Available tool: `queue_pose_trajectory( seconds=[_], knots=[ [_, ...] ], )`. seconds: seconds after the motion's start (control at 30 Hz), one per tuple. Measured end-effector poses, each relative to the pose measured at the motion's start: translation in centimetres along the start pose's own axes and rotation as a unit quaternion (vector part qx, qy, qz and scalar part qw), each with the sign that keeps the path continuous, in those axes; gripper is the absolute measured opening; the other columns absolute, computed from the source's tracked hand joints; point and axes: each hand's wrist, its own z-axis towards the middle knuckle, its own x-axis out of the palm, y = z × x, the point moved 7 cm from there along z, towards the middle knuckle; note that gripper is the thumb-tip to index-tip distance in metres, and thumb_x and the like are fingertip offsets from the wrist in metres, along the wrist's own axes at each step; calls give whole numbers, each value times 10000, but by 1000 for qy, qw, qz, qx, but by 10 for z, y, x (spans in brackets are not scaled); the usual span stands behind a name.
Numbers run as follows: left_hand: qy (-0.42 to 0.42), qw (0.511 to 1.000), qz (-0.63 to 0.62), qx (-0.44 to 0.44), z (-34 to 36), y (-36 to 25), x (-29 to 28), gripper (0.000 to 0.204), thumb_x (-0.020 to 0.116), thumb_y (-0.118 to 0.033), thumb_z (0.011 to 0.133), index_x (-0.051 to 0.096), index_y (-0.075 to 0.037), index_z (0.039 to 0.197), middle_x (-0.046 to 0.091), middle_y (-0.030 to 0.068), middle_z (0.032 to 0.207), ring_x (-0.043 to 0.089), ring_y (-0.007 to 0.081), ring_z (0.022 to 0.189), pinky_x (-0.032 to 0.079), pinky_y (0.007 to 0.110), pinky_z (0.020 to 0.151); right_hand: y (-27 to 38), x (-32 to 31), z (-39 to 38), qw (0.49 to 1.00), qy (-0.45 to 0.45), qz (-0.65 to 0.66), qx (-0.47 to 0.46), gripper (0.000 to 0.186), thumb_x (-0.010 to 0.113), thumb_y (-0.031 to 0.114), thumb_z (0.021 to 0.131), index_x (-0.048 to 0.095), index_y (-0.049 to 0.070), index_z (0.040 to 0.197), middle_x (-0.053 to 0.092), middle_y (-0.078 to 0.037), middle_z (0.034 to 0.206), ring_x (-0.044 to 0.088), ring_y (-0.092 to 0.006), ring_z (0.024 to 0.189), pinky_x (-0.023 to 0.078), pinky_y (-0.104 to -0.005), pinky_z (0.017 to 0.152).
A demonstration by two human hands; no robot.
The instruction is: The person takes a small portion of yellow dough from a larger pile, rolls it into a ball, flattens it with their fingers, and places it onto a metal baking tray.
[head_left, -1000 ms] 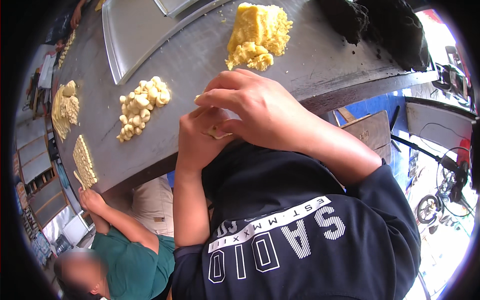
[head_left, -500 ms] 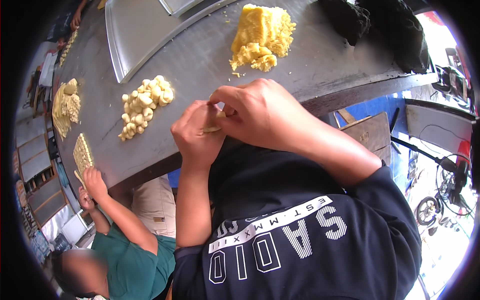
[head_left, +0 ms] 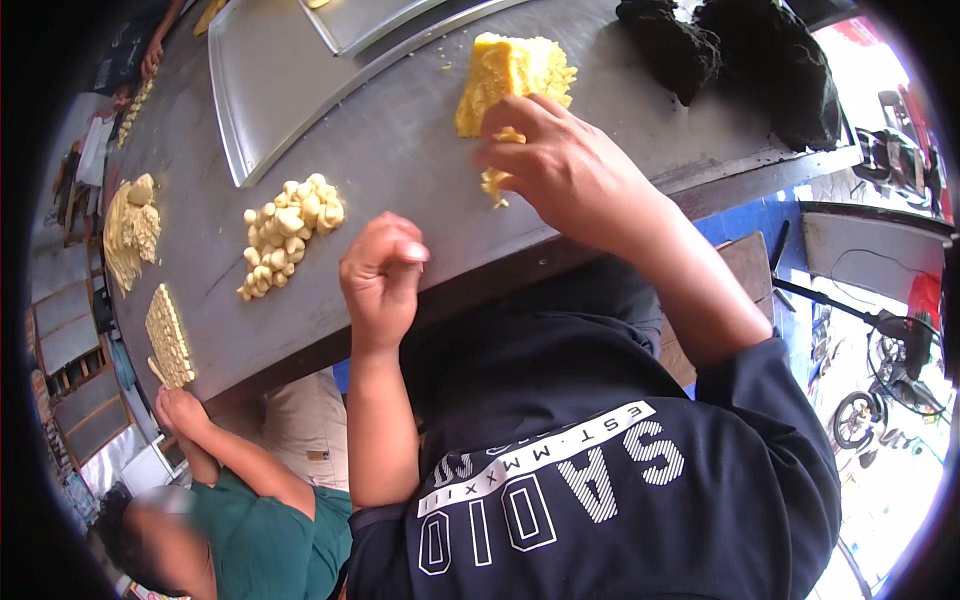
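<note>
My right hand (head_left: 565,165) is over the front of a yellow, crumbly dough-like block (head_left: 510,65) on the grey metal table. Its fingers are curled around loose yellow lumps at the block's near side, and the fingertips are a little blurred. Near the table's front edge, my left hand (head_left: 380,275) is held up and closed, its thumb lying across the bent fingers. Whatever it holds is hidden. To the left of it, a pile of small pale dough balls (head_left: 290,225) rests on the table.
Metal trays (head_left: 260,110) lie at the back left. Dark, lumpy material (head_left: 765,70) sits at the right end. On the far left are a pale dough heap (head_left: 130,225) and rows of small pieces (head_left: 168,340), beside a co-worker in green (head_left: 270,530). Another person's hand (head_left: 152,58) shows beyond.
My hands have parted. The right went up and away to the yellow block, while the left stayed near the edge and closed. The co-worker's hands came lower. The view shifted slightly.
</note>
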Motion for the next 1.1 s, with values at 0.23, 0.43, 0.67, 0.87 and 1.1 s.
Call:
queue_pose_trajectory(
  seconds=[0.23, 0.43, 0.67, 0.87, 1.1],
  knots=[
    [-5, 999, -36, -36, 1, 0, -6, 564, 621, -435, 1224, 635, -43, 819, 667, 76, 866, 587, 102, 727, 427, 258, 652, 10, 7, -8, 998, 4, 31, 63, 204, 723, 86, 932, 827, 87, 1108, 746, -78, 1295, 709, -322, 1277, 640, -431, 1022],
    [-13, 990, -118, -74, -3, 6, -8, 432, 597, -356, 1238, 676, -38, 958, 712, 124, 890, 593, 116, 731, 464, 250, 674, -11, 8, 29, 980, -63, -134, 132, 118, 726, 107, 934, 797, 92, 1028, 758, -83, 1142, 762, -288, 1126, 680, -417, 874],
    [54, 954, 293, 27, 4, -38, -12, 176, 742, -71, 1141, 727, 3, 1299, 725, 162, 1474, 711, 184, 1116, 583, 337, 990, 33, 23, -1, 998, -56, -1, 16, 133, 739, 172, 867, 798, 63, 913, 663, -91, 1015, 670, -279, 1057, 646, -380, 895],
    [8, 987, 147, -67, -7, 0, -10, 545, 793, -18, 1085, 655, -7, 1612, 883, 178, 1206, 828, 298, 1224, 637, 423, 1079, -9, -13, -27, 995, -30, 57, 82, 265, 705, -20, 871, 827, 34, 1099, 791, -123, 1188, 755, -370, 1126, 631, -452, 1001],
    [152, 978, 140, -43, 7, -6, -11, 646, 822, 6, 1045, 642, -71, 1661, 889, 138, 1221, 823, 201, 1079, 662, 357, 987, -40, -10, -17, 996, -80, -21, 43, 240, 734, 28, 977, 804, 60, 1205, 803, -145, 1171, 797, -393, 1032, 637, -492, 909]
  ],
)
